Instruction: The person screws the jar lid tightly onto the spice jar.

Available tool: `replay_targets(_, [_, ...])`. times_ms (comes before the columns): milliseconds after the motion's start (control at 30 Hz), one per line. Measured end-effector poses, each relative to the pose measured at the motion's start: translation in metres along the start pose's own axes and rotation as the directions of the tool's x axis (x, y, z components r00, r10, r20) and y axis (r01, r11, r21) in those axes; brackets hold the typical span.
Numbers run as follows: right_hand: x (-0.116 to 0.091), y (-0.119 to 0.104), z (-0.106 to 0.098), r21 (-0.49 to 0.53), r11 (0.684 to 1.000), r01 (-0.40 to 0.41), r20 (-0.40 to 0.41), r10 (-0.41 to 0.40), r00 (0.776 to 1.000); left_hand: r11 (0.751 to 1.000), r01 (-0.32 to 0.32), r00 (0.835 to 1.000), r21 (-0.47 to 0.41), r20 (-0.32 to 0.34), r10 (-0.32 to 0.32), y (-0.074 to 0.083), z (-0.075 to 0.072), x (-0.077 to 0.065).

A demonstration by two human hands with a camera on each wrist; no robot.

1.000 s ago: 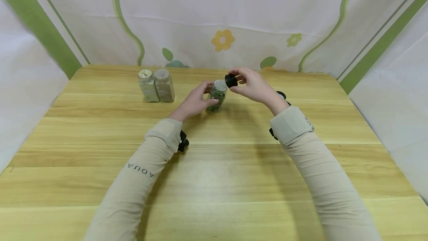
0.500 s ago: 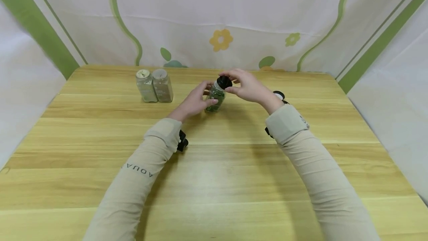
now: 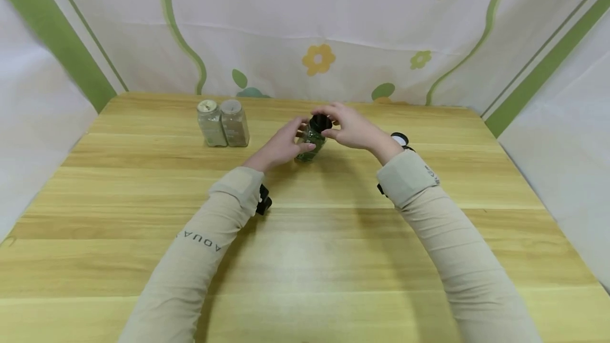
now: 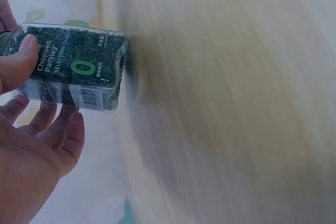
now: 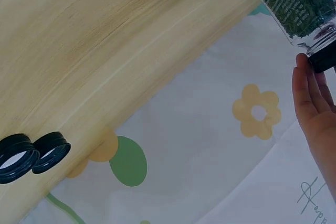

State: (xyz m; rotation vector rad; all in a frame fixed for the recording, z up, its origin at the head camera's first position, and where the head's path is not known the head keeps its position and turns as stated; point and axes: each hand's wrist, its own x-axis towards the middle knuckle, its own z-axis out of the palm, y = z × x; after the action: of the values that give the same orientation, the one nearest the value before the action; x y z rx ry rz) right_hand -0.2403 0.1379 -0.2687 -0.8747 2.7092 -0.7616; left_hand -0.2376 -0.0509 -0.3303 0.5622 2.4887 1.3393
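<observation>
Black cap (image 3: pixel 320 122) tops parsley jar (image 4: pixel 79 64), seating unclear to me; my right grip (image 3: pixel 355 128) pinches cap, left grip (image 3: pixel 283 146) holds jar.

- Left hand (image 3: pixel 281 147) grips a green-filled jar (image 3: pixel 318 141) near the table's (image 3: pixel 314 258) far edge.
- Right hand (image 3: pixel 355 128) holds a black cap (image 3: pixel 321 122) at its mouth.
- Two jars (image 3: pixel 235 127) stand toward the far left corner.

Jars (image 3: pixel 230 125) sit left, lids (image 5: pixel 34 153) right, parsley (image 4: pixel 79 66) between.
</observation>
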Motion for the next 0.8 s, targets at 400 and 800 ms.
replay_targets(400, [-0.0006, -0.002, -0.008, 0.028, 0.997, -0.075, -0.018, 0.075, 0.997, 1.0, -0.004, 1.0, -0.013, 0.003, 0.004, 0.0085, -0.0004, 0.0027])
replay_targets(800, [0.0022, -0.0015, -0.0002, -0.018, 0.984, -0.177, -0.04, 0.176, 0.984, 1.0, 0.023, 1.0, -0.017, 0.02, -0.022, 0.0085, -0.0014, -0.0005])
